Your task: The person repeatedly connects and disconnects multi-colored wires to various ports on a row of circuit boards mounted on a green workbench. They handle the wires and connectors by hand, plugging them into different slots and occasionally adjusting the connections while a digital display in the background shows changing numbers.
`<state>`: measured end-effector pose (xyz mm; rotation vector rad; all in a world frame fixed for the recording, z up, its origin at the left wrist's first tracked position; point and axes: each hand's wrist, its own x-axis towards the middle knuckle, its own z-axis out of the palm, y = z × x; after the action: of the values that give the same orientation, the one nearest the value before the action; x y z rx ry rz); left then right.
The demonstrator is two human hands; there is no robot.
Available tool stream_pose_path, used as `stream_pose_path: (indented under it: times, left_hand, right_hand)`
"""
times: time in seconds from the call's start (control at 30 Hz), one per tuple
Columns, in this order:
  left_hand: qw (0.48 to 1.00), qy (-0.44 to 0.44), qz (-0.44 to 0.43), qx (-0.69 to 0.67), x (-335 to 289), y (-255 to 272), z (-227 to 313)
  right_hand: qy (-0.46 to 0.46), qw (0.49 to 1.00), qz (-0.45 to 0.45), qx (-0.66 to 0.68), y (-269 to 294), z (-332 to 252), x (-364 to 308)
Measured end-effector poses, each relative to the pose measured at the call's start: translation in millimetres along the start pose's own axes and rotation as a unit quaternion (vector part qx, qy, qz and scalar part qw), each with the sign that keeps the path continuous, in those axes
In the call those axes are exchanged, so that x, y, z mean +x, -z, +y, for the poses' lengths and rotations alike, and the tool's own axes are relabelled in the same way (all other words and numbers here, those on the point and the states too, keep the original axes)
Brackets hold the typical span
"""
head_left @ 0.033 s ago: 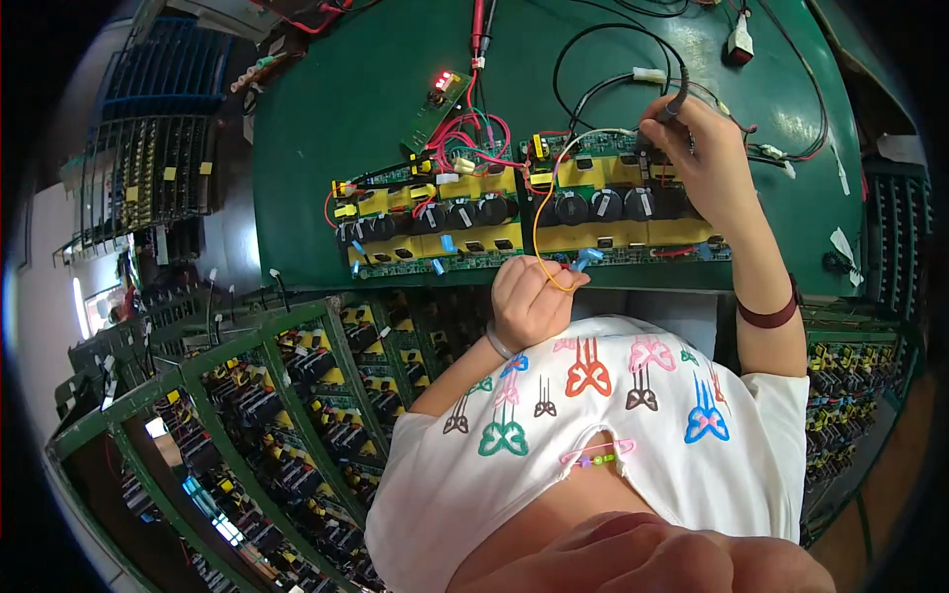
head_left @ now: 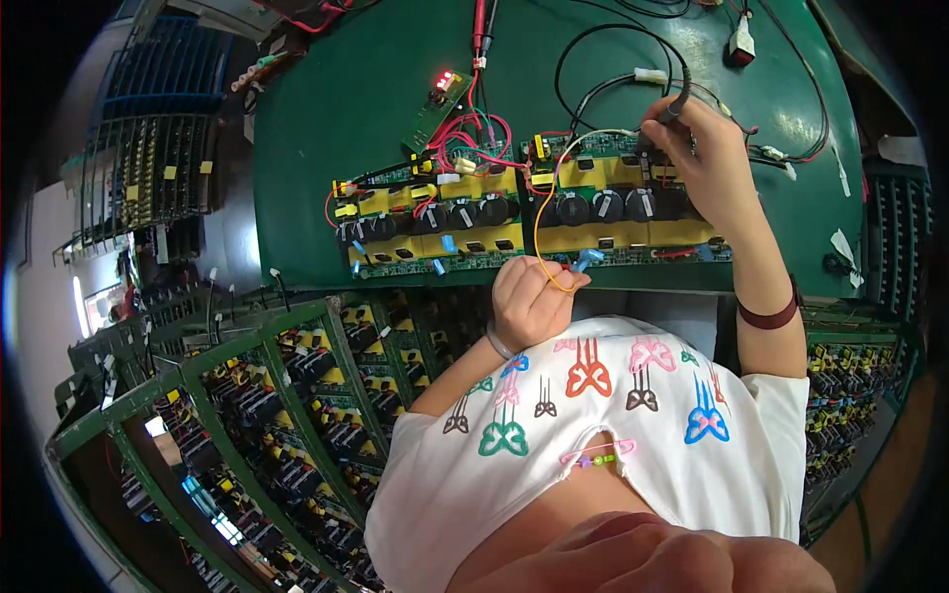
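Observation:
My left hand point(head_left: 534, 301) is closed at the front edge of the circuit boards, fingers curled on the orange wire point(head_left: 540, 222). That wire loops over the fingertips and rises across the right board, meeting a pale wire point(head_left: 588, 136) that runs toward my right hand. Fingers closed, my right hand point(head_left: 707, 148) grips a dark probe point(head_left: 675, 107) with a black cable, over the far right part of the right circuit board point(head_left: 593, 237). The probe's tip is hidden. A blue part point(head_left: 587, 259) stands beside my left fingertips. The left circuit board point(head_left: 395, 240) lies alongside, carrying black round capacitors.
A small green board point(head_left: 435, 114) with lit red digits lies behind, among pink wires point(head_left: 474, 133). Black cables point(head_left: 563, 59) coil on the green table point(head_left: 336, 109). Green racks point(head_left: 188, 381) of boards stand at the left front; another rack point(head_left: 840, 395) is at the right.

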<state>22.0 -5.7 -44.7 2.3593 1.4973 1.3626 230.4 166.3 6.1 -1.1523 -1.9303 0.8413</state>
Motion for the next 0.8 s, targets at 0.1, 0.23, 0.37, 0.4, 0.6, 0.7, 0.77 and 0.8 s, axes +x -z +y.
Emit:
stream_pose_path:
  times: [0.1, 0.23, 0.37, 0.4, 0.6, 0.7, 0.77, 0.8]
  left_hand:
    - [1.000, -0.003, 0.004, -0.007, 0.2, -0.3, -1.6]
    - [1.000, -0.025, 0.010, 0.001, -0.4, -0.8, -3.2]
    - [1.000, -0.018, 0.009, -0.002, 3.7, 4.7, 0.7]
    - [1.000, -0.013, 0.013, -0.007, 3.3, 4.1, 0.6]
    - [1.000, -0.002, 0.024, -0.016, 3.6, 3.8, 1.2]
    - [1.000, -0.003, 0.025, -0.014, 2.7, 3.1, 1.5]
    - [1.000, -0.006, 0.023, -0.010, 2.5, 2.0, -1.0]
    - [1.000, -0.006, 0.020, -0.008, 1.3, 1.2, -1.7]
  right_hand:
    - [-0.002, 1.000, -0.002, 0.001, 0.6, -1.1, 2.3]
    - [0.018, 1.000, 0.021, -0.014, -1.7, 0.8, 2.2]
    - [-0.043, 0.999, 0.012, -0.024, 0.8, -8.3, 0.5]
    - [-0.039, 0.999, 0.011, -0.014, 0.1, -7.5, 1.5]
    - [-0.039, 0.999, 0.001, 0.002, -1.4, -6.7, -0.4]
    - [-0.064, 0.998, -0.013, -0.013, 1.2, -10.8, -0.4]
    - [-0.031, 0.999, -0.007, -0.017, 3.9, -11.5, 1.8]
    - [-0.017, 1.000, -0.006, -0.018, 4.4, -11.2, 2.8]
